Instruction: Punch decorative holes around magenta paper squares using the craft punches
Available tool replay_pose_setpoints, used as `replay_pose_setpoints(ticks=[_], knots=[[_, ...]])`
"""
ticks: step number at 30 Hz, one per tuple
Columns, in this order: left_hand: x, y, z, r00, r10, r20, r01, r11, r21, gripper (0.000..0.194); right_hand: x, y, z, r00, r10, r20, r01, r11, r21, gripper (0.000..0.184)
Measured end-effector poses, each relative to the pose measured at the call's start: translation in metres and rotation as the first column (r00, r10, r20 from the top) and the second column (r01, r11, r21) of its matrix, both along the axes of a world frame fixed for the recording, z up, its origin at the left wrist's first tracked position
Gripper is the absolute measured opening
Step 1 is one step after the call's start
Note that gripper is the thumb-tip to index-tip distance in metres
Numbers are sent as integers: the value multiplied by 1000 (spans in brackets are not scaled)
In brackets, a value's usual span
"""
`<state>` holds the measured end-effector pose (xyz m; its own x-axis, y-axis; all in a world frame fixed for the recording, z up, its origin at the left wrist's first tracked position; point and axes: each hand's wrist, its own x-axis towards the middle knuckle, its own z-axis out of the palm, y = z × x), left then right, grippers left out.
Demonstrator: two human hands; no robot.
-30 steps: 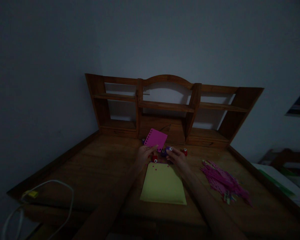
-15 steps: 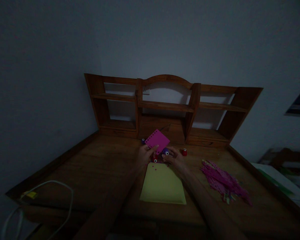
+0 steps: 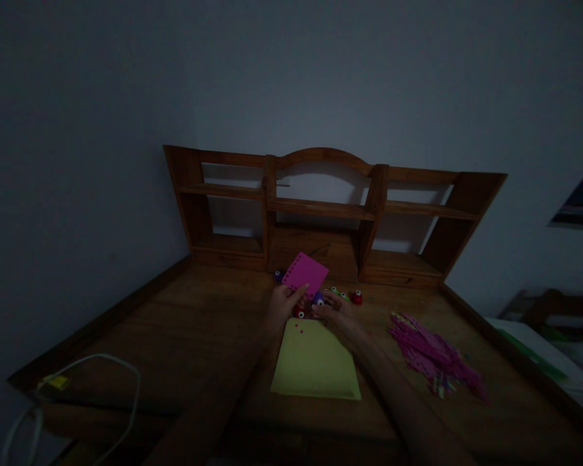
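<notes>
Two hands at work above a wooden worktop (image 3: pixel 175 323). The left hand (image 3: pixel 285 307) pinches the lower edge of a pink card (image 3: pixel 306 272), thumb uppermost; a row of holes lines the card's upper-left edge. The right hand (image 3: pixel 337 309) has its fingers curled about a small purple piece (image 3: pixel 317 298) bearing an eye-like spot, just beside the card's lower corner. Nearer the viewer lies a yellow sheet (image 3: pixel 315 362); a red piece (image 3: pixel 357 298) stands beyond the right hand, and pink strips (image 3: pixel 432 353) lie heaped at right.
</notes>
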<state>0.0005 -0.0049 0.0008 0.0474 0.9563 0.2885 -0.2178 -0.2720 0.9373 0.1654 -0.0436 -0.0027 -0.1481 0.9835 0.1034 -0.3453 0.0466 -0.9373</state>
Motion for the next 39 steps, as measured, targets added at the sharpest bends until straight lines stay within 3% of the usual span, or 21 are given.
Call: replay_pose_setpoints(ticks=[8,21,32,39], knots=[[3,-4,1,994,-79,-74,80,997,0,37,0,-4,4,1000,-3,31,2,1000,11,57],[-2,1,-3,991,24,-131,-18,999,48,36,1,-5,6,999,-3,52,1,999,36,55],[-2,3,-7,983,33,-181,-25,999,47,36,2,-4,9,997,-43,66,42,999,18,52],[-4,2,-9,983,-44,-181,53,998,46,38,3,-4,8,999,-5,49,4,1000,15,52]])
